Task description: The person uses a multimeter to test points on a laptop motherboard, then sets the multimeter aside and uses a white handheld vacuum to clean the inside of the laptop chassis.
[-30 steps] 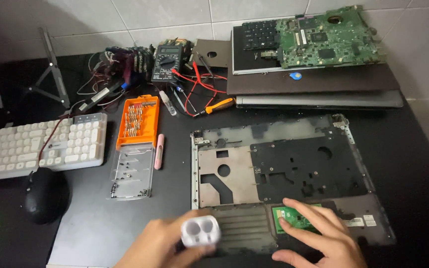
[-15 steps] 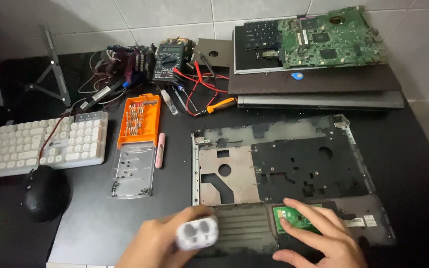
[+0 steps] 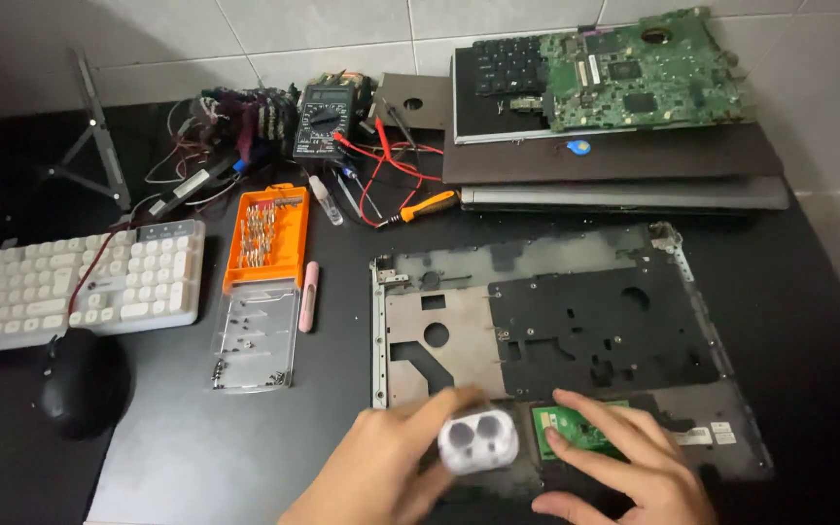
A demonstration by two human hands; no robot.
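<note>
Left hand: left hand (image 3: 381,467) at the lower edge of the view, fingers curled around a small white case (image 3: 479,440) with two round hollows, held just above the front edge of the laptop shell; the case looks blurred
Right hand: right hand (image 3: 624,467) lies flat, fingers spread wide and holding nothing, fingertips resting on the green touchpad board (image 3: 576,430)
Touchpad board: set in the front strip of the laptop palmrest frame (image 3: 546,321), just right of the white case
Palmrest frame: stripped, lying flat on the black desk (image 3: 196,457), grey metal plate on its left half, black plastic on its right
Left of frame: orange screwdriver bit set (image 3: 266,235) with its clear lid (image 3: 253,338) open toward the person, a pink pen-shaped tool (image 3: 309,296) just beside it
Far left: white keyboard (image 3: 70,282), black mouse (image 3: 85,382) near it
Back row: multimeter (image 3: 321,121) with red leads, orange-handled screwdriver (image 3: 422,206), green motherboard (image 3: 644,70) atop stacked laptop parts (image 3: 614,165)
</note>
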